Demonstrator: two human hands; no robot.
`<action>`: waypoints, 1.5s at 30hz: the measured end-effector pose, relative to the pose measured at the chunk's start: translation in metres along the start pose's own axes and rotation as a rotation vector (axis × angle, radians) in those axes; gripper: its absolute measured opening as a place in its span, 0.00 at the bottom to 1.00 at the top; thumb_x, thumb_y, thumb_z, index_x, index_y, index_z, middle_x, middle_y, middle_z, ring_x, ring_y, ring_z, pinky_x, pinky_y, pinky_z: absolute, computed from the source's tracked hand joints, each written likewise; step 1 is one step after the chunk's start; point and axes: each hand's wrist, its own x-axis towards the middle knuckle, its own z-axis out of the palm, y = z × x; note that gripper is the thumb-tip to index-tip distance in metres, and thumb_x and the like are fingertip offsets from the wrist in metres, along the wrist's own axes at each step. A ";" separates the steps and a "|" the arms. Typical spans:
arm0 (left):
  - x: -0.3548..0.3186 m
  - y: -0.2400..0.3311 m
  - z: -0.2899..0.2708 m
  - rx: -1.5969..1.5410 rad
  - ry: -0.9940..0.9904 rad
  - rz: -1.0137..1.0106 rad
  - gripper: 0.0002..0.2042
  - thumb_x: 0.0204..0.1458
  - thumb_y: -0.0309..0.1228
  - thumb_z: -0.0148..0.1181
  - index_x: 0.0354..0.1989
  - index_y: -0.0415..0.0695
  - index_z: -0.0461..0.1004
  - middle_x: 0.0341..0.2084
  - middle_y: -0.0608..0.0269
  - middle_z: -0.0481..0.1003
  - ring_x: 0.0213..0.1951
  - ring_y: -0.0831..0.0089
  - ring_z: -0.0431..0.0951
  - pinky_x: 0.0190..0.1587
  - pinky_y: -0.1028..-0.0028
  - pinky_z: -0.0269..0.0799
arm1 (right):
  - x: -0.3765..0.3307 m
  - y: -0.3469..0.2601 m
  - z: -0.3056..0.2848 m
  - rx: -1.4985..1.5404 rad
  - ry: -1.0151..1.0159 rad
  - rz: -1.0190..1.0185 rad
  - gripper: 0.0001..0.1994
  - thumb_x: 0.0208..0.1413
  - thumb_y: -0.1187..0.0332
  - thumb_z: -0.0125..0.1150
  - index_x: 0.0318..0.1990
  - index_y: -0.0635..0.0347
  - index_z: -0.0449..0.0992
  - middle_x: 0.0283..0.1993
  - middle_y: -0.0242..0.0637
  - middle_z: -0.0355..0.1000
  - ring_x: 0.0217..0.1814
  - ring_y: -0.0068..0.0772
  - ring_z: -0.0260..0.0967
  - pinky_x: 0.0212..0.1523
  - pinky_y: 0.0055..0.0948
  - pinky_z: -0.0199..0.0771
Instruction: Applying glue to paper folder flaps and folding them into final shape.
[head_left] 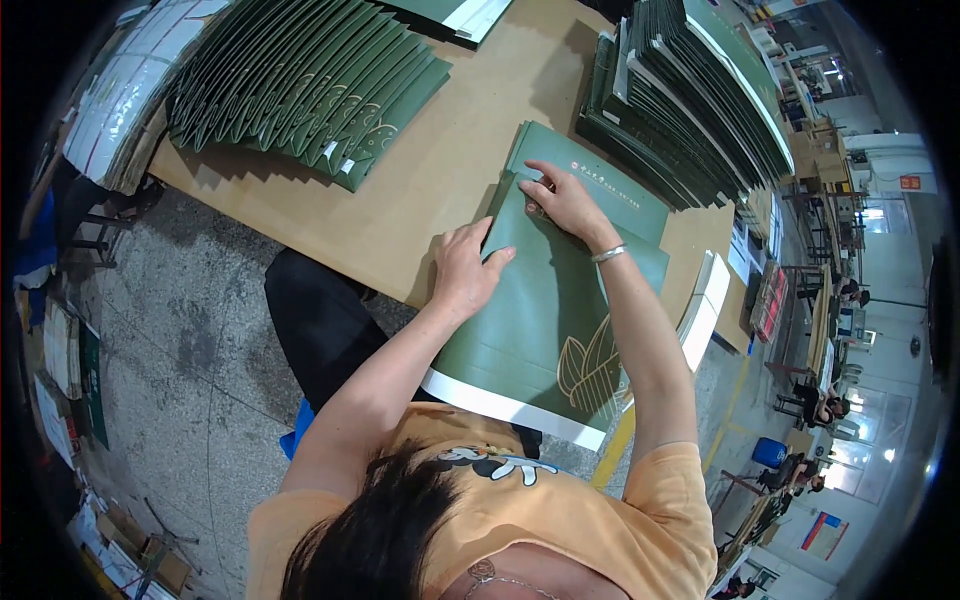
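I see the left hand (467, 270) spread wide, right hand (572, 208) arched beyond, fingers parted, on a flat, green paper bag (530, 325).

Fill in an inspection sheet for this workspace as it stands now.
Surface: tan table, partly covered.
Job's things: green printed piece with a white lower border, overlapping another green piece; fanned green stack at left, thick green stack at right.
Clutter: white sheets at the right.
Hands: left hand spread at the printed piece's left edge; right hand on its upper part, grip unclear.
Cables: nothing seen clearly.
Surroundings: speckled grey floor, blue barrel.
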 end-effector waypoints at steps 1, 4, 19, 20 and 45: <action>0.002 -0.001 -0.002 0.000 0.002 -0.001 0.28 0.51 0.41 0.64 0.56 0.35 0.70 0.52 0.49 0.70 0.54 0.55 0.67 0.60 0.62 0.61 | 0.002 -0.002 -0.004 0.022 -0.104 0.006 0.18 0.62 0.59 0.56 0.55 0.59 0.73 0.29 0.28 0.73 0.31 0.18 0.67 0.38 0.24 0.69; 0.003 -0.004 -0.006 -0.063 -0.039 -0.001 0.27 0.50 0.40 0.64 0.56 0.36 0.70 0.50 0.49 0.70 0.54 0.55 0.67 0.59 0.62 0.61 | 0.008 -0.016 -0.017 0.044 -0.320 0.034 0.20 0.65 0.57 0.52 0.61 0.52 0.70 0.29 0.26 0.71 0.32 0.17 0.67 0.39 0.24 0.69; 0.006 -0.008 -0.016 -0.174 -0.147 -0.041 0.24 0.53 0.37 0.61 0.57 0.42 0.70 0.43 0.51 0.68 0.51 0.57 0.68 0.56 0.63 0.64 | 0.031 -0.009 -0.012 0.154 -0.482 0.123 0.17 0.62 0.56 0.57 0.55 0.51 0.74 0.39 0.27 0.73 0.39 0.19 0.65 0.41 0.22 0.67; 0.006 -0.007 -0.017 -0.174 -0.156 -0.076 0.23 0.53 0.37 0.61 0.57 0.42 0.70 0.43 0.52 0.68 0.51 0.56 0.68 0.56 0.63 0.64 | 0.031 -0.010 -0.011 0.163 -0.473 0.108 0.17 0.62 0.56 0.57 0.54 0.52 0.75 0.39 0.27 0.73 0.39 0.19 0.65 0.41 0.22 0.67; 0.033 -0.005 -0.002 0.006 -0.178 -0.073 0.20 0.53 0.43 0.61 0.45 0.39 0.75 0.36 0.48 0.75 0.43 0.54 0.75 0.47 0.61 0.70 | 0.009 0.013 0.021 -0.104 -0.166 0.050 0.22 0.57 0.54 0.62 0.54 0.58 0.73 0.35 0.39 0.73 0.41 0.33 0.71 0.43 0.33 0.70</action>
